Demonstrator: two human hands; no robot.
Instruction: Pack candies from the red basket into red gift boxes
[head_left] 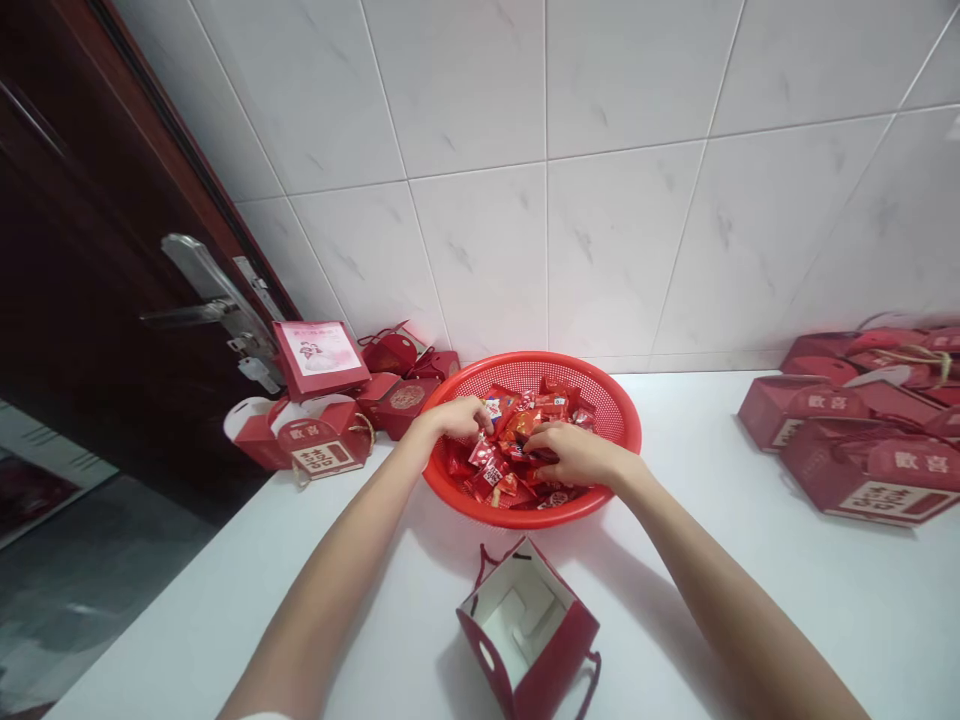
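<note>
A round red plastic basket (626, 400) stands near the wall, holding many small wrapped candies (491, 470) in red and orange. My left hand (463, 418) reaches in over the left rim with its fingers bent together among the wrappers; what they hold is hidden. From the right comes my right hand (566, 452), its fingers apart and touching the candies. In front of the basket sits a dark red gift box (551, 655), its top open toward me. White inner walls and folded bottom flaps show inside, and dark red cords hang at its sides.
Several red gift boxes (319, 435) are grouped on the left by a dark door (97, 200) with a metal handle (217, 300). More closed red boxes (870, 465) stand at the right on the white table (697, 430). A tiled wall (622, 230) rises behind.
</note>
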